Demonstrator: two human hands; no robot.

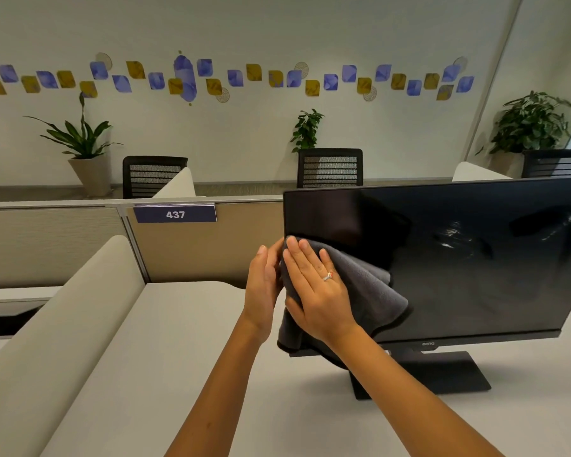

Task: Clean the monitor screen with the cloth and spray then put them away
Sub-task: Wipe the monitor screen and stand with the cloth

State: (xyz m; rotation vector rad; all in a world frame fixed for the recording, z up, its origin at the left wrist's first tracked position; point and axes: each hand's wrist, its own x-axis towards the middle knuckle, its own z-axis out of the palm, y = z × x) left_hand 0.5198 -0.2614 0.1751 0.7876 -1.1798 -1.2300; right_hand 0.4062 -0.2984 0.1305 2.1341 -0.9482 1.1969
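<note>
While we face the desk (185, 341), the monitor (459, 258) stands on it at right, dark screen with wet smears near its upper right. Beyond it: partition with a 437 sign (174, 214), chairs, potted plants along the wall. Grey cloth (370, 291) is draped over the screen's lower-left edge. Our right hand (317, 288), ring on one finger, presses the cloth flat with straight fingers. Our left hand (262, 285) is at the monitor's left edge, fingers straight, touching the cloth there. Spray bottle not in view.
</note>
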